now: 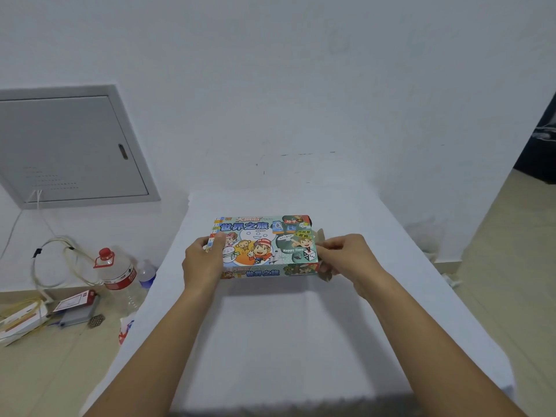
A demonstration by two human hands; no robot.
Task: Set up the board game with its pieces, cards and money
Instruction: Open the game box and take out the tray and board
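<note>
A colourful cartoon-printed board game box (261, 245) is held a little above a white table (285, 332), lid face up. My left hand (202, 264) grips its left end, thumb on top. My right hand (343, 257) pinches an opened brown cardboard end flap (319, 236) at the box's right end. The contents of the box are hidden.
On the floor to the left stand a clear water bottle with a red cap (115, 273), a smaller bottle (147, 273), looped cables (54, 260) and papers with a grey device (75, 311). A grey wall panel (69, 149) sits at the left. A white wall runs behind the table.
</note>
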